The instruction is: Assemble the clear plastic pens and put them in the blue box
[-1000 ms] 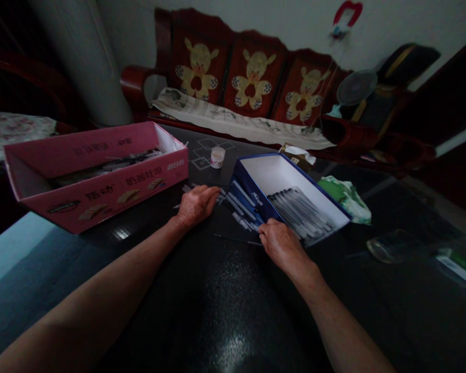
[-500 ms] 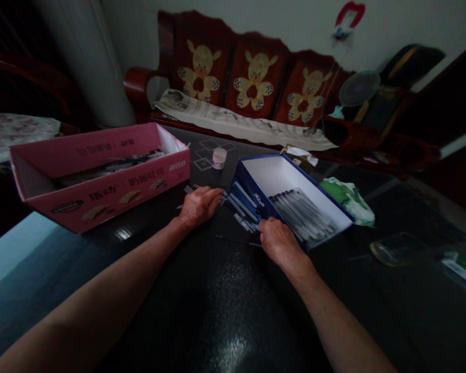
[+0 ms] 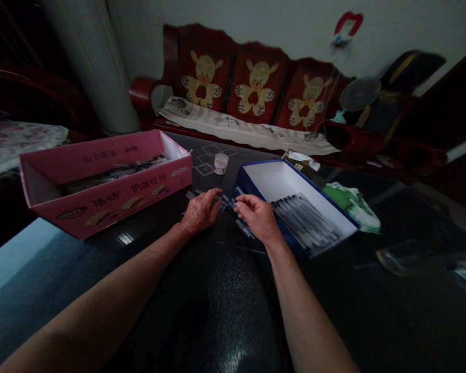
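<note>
On the dark table between two boxes lies a heap of loose pens (image 3: 233,207). My left hand (image 3: 199,212) rests palm down on the heap's left part, its fingers bent and pressed together over the pens. My right hand (image 3: 258,217) sits over the right part of the heap, finger and thumb pinched on a pen close to my left fingertips. Just right of my right hand stands a blue box (image 3: 256,167) with a white inside. A row of dark pens (image 3: 306,221) lies in its near end.
A long pink carton (image 3: 112,194) holding more pens stands at the left. Behind the hands is a small white jar (image 3: 220,163). A thin refill (image 3: 243,247) lies on the table near my right wrist. A green-and-white bag (image 3: 351,204) and a glass dish (image 3: 402,259) lie to the right.
My right hand has left the blue box's near corner and moved left and away onto the loose pens, beside my left hand. My left hand stayed put, its fingers curling more.
</note>
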`<state>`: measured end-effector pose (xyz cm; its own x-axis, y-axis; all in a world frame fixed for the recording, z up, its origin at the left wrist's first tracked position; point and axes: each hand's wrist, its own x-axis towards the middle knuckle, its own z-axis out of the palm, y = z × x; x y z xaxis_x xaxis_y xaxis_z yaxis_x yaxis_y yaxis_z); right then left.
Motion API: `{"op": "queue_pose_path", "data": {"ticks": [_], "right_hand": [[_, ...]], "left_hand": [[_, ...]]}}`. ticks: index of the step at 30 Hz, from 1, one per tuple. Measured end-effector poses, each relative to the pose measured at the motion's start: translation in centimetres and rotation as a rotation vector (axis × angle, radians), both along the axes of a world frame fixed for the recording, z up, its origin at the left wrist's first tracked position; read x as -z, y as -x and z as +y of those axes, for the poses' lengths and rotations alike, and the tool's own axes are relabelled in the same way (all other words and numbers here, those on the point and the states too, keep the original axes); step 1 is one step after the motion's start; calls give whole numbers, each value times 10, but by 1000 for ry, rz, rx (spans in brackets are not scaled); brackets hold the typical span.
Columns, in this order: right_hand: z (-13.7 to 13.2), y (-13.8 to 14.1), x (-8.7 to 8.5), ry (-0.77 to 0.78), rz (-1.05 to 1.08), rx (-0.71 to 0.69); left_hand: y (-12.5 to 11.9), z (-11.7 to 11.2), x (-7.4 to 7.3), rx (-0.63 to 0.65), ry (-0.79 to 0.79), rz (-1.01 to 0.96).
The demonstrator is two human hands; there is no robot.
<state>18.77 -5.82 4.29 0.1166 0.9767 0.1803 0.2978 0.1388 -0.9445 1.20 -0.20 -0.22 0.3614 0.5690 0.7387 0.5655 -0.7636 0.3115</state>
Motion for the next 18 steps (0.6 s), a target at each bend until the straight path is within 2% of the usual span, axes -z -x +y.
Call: {"op": "queue_pose_path", "data": {"ticks": [2, 5, 13, 18], "right_hand": [[13, 10, 12, 12, 265, 39], [20, 19, 23, 27, 441, 72], [19, 15, 33, 11, 406, 65], [17, 16, 33, 4, 322, 44]], "left_hand": [[-1, 0, 0, 15, 1, -16], [-2, -1, -2, 43, -16, 4], [-3, -3, -5, 8, -37, 93], [-3, -2, -4, 50, -62, 97]]}}
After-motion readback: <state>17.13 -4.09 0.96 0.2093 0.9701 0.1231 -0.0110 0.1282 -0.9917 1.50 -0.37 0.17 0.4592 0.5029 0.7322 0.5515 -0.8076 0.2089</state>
